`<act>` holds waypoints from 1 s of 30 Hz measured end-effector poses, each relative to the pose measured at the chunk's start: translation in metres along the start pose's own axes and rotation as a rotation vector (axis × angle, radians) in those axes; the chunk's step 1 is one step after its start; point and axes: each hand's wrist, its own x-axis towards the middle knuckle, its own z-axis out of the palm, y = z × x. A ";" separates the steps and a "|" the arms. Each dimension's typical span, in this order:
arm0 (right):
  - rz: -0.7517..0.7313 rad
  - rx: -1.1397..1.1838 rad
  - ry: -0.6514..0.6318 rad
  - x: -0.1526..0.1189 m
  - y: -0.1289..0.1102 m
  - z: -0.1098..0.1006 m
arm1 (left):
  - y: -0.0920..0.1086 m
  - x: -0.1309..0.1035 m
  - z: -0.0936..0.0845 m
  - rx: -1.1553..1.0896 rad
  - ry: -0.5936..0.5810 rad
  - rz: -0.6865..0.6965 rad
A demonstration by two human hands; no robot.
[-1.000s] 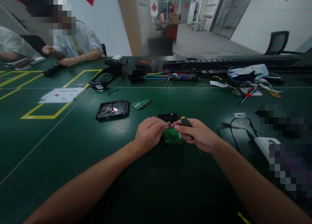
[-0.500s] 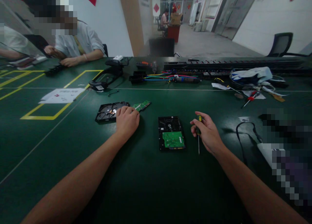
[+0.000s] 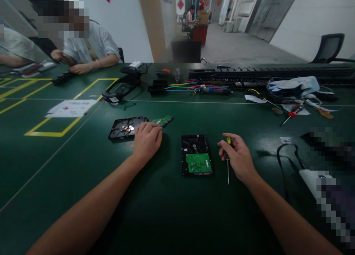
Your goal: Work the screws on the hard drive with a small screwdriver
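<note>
My right hand (image 3: pixel 240 157) is closed around the black-and-yellow handle of a screwdriver (image 3: pixel 228 170), its shaft pointing down toward the table. To its left lies a black hard drive (image 3: pixel 195 146), its green circuit board (image 3: pixel 199 163) facing up. My left hand (image 3: pixel 148 139) has its fingers curled together beside a second hard drive (image 3: pixel 122 128), covering that drive's right end. A loose green circuit board (image 3: pixel 163 121) rests just beyond those fingers. Whatever the left fingertips may hold is hidden by the hand.
Across the green table lie a power drill (image 3: pixel 168 73), bundled colored wires (image 3: pixel 180 86) and long black rails (image 3: pixel 257 73). To the right are a glove (image 3: pixel 294 85), a red-handled screwdriver (image 3: pixel 292 113) and a black strap (image 3: pixel 280 162). A co-worker (image 3: pixel 91 47) sits at the far left.
The whole view has shifted slightly. My left hand sits a little farther right relative to the second drive. The screwdriver stays in my right hand, and both drives stay on the table.
</note>
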 end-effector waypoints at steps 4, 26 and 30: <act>0.013 -0.078 -0.042 0.001 -0.001 -0.004 | 0.046 -0.010 -0.009 -0.240 -0.025 0.177; -0.309 -0.841 -0.603 -0.015 -0.046 -0.003 | 0.094 -0.033 -0.028 -0.378 -0.321 0.305; -0.306 -0.862 -0.593 -0.016 -0.046 -0.002 | 0.093 -0.032 -0.029 -0.373 -0.352 0.291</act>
